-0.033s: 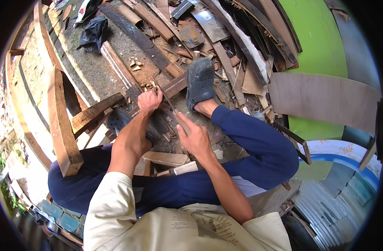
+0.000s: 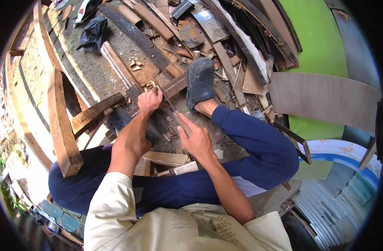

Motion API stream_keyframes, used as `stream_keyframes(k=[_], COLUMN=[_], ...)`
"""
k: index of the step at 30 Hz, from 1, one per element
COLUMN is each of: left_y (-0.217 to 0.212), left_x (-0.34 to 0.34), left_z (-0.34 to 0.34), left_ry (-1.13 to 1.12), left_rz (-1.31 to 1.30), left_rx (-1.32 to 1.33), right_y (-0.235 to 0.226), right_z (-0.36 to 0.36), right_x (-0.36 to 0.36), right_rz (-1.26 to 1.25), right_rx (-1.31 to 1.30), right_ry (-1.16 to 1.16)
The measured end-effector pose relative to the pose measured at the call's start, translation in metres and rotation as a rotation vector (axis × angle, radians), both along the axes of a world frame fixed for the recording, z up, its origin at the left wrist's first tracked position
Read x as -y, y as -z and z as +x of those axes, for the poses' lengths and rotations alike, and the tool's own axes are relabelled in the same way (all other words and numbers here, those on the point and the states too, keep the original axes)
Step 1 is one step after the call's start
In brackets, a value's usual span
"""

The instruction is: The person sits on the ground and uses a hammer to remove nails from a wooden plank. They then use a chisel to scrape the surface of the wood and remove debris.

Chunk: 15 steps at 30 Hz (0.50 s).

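My right hand (image 2: 195, 138) is closed around the wooden handle (image 2: 184, 124) of a long, narrow, dark-bladed tool (image 2: 169, 103). The blade slants up and left, so its far end lies beside the knuckles of my left hand (image 2: 150, 100). That hand is a fist, low over dark wood strips; what its fingers hold is hidden. Pale wood bits (image 2: 154, 85) show just beyond it. A brown wooden bar (image 2: 174, 85) runs from near my left hand toward my right clog (image 2: 200, 81). My left clog (image 2: 118, 121) is partly covered by my left forearm.
Wood offcuts and planks (image 2: 154, 21) lie heaped beyond my feet. A thick timber (image 2: 62, 125) rises by my left knee, with a beam (image 2: 95, 112) beside it. A black plastic bag (image 2: 93, 33) lies far left. Green (image 2: 315, 37) and brown panels (image 2: 325, 98) stand at right.
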State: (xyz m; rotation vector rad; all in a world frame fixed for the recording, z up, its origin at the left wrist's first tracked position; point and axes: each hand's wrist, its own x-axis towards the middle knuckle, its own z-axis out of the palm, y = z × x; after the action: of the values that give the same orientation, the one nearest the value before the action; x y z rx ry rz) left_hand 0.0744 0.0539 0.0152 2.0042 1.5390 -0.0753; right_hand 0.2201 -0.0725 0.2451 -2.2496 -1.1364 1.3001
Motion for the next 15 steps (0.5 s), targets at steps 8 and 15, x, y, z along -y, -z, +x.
stream_keyframes(k=[8, 15], left_y=[0.005, 0.003], left_x=[-0.005, -0.005], left_z=[-0.002, 0.001], left_ry=[-0.009, -0.013], left_rz=[0.026, 0.021], left_rx=[-0.013, -0.008], right_y=[-0.007, 0.012], right_z=[0.004, 0.001], right_x=[0.045, 0.015], right_rz=[0.194, 0.097], right_rx=[-0.007, -0.006], right_ry=[0.017, 0.004])
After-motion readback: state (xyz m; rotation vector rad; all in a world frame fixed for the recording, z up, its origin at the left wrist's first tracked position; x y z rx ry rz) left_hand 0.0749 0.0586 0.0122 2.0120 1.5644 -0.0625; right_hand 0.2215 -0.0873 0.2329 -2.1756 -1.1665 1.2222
